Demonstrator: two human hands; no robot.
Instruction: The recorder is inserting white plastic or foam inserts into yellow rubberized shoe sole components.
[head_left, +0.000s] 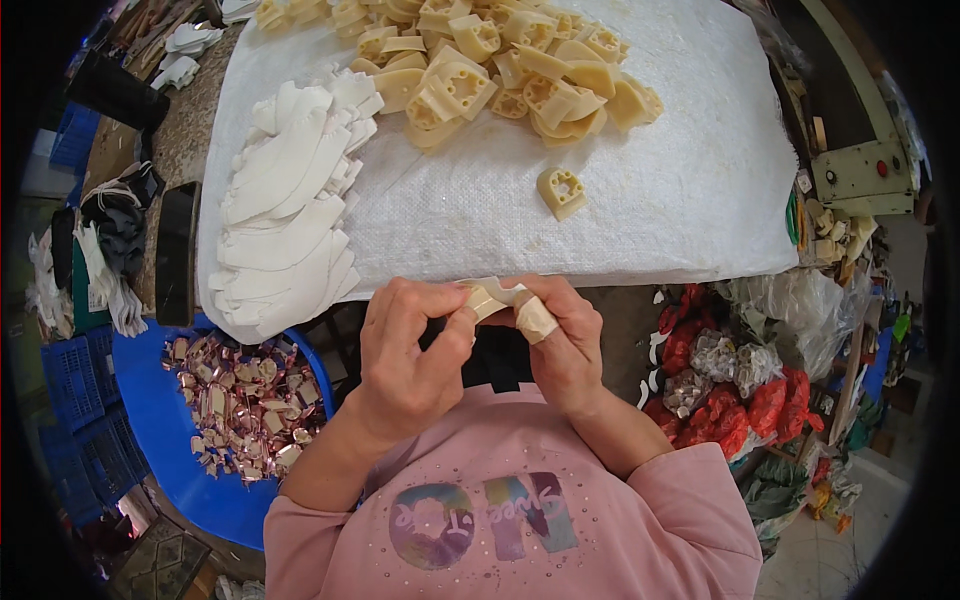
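At the near edge of the table, my left hand (413, 350) and my right hand (567, 350) meet, both closed on a small cream shoe heel (486, 302). A white cut sheet piece (510, 290) seems to lie against it, also between my fingers; the fingers partly hide both. Pale tape (537, 320) wraps my right thumb. One loose cream heel (562, 193) stands on the white woven cover (660, 215) beyond my right hand. Farther back is a heap of cream heels (465, 85). To the left, a stack of white cut pieces (285, 215) lies fanned out.
A blue tub (190, 490) at the lower left holds many shiny rose-coloured heels (245, 400). A dark phone-like slab (177, 255) lies left of the cover. Red plastic bags (715, 420) sit on the right; behind them stands a pale green machine panel (865, 170).
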